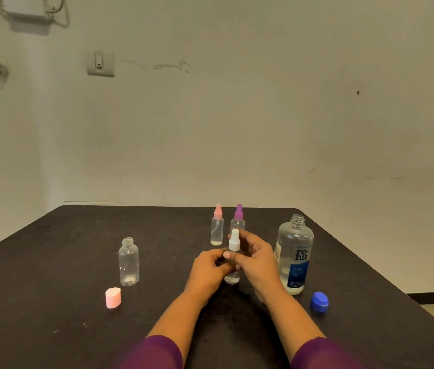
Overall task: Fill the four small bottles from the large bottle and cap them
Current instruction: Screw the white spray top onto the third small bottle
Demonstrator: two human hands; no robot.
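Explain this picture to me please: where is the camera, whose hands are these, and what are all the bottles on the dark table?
There is no machine here. The camera sits on a person's head and looks forward and down, so you see their own arms reaching out over a dark table.

The left hand and the right hand together hold a small clear bottle with a white spray top, upright, just above or on the table.

Behind it stand two more small spray bottles, one with a pink top and one with a purple top. To the left stands an open small bottle, with its pink cap lying in front of it. On the right stands the large bottle, open, partly full, with its blue cap nearby.
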